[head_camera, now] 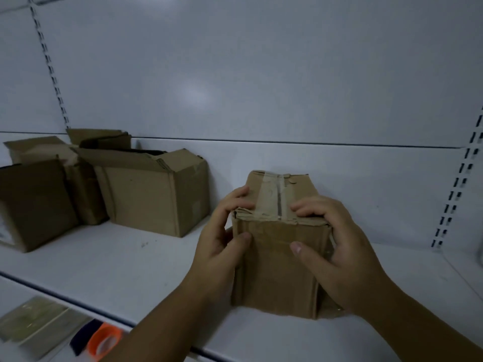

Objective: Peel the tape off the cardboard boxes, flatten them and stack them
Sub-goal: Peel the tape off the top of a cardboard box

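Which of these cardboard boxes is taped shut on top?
The box gripped by the left hand and right hand: clear tape runs along its closed top seam. The boxes at the left stand open on top.

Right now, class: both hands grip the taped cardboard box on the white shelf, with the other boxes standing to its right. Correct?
No: the head view shows the other boxes left of the taped cardboard box, not right. The left hand and right hand do grip it on the white shelf.
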A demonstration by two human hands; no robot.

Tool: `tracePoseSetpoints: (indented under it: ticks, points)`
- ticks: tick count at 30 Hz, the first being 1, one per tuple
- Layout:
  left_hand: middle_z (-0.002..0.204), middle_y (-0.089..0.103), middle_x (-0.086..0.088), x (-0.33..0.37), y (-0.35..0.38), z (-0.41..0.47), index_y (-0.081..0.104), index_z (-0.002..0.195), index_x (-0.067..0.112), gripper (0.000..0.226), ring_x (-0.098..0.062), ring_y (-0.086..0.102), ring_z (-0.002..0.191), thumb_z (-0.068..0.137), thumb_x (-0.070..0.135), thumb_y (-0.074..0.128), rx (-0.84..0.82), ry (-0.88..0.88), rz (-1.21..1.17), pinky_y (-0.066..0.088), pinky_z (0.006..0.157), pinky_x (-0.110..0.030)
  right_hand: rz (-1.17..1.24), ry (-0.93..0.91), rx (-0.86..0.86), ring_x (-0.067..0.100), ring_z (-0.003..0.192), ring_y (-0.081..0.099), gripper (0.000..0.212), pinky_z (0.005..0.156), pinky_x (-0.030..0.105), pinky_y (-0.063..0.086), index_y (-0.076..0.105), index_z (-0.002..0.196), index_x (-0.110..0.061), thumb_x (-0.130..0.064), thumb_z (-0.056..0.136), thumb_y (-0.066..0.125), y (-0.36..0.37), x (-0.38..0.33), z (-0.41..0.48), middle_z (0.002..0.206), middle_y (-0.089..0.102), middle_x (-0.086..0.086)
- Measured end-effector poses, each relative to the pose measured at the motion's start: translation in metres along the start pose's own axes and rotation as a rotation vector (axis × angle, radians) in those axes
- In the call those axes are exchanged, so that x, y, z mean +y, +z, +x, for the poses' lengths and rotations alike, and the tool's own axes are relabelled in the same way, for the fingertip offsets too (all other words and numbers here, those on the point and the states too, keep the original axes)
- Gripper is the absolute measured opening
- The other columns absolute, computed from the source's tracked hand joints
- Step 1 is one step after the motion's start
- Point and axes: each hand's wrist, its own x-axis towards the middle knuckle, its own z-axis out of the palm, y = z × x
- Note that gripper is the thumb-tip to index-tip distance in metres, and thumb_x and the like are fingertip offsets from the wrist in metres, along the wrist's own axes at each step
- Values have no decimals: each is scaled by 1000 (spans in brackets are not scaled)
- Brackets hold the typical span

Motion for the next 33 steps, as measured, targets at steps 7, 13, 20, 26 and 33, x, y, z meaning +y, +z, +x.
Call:
tracePoseSetpoints:
  ticks: [7,13,20,26,33]
  points:
    - [133,53,-1,-2,-4,3,62,99,18,29,-16,52,122,71,25,67,82,-30,-11,49,83,-20,43,3,8,7,105,52,33,89,17,41,54,99,-21,-14,69,65,6,-4,4,109,55,-9]
    - [128,54,8,3,-6,6,60,98,25,40,-16,54,119,62,31,76,50,-36,181,48,86,-23,40,12,-11,6,107,51,35,91,15,39,54,101,-21,-14,69,66,2,-5,3,110,55,-7]
    - [111,58,12,8,-3,9,58,87,29,40,-11,58,107,54,41,79,126,-15,356,50,88,-31,9,71,-26,2,107,49,54,90,14,41,45,105,-36,-21,62,75,8,-6,5,113,48,-17]
    - [124,48,10,12,-5,11,48,103,28,74,-7,47,118,42,54,82,-1,45,606,46,95,-28,40,52,-149,5,115,46,63,95,14,38,42,110,-37,-12,58,69,-2,-6,5,121,47,-9]
    - [138,36,3,15,-14,10,42,116,18,82,-14,39,129,53,57,78,-97,308,771,47,97,-42,75,58,-217,-1,119,41,66,99,14,34,40,113,-36,-5,57,56,-6,-5,5,124,44,-15]
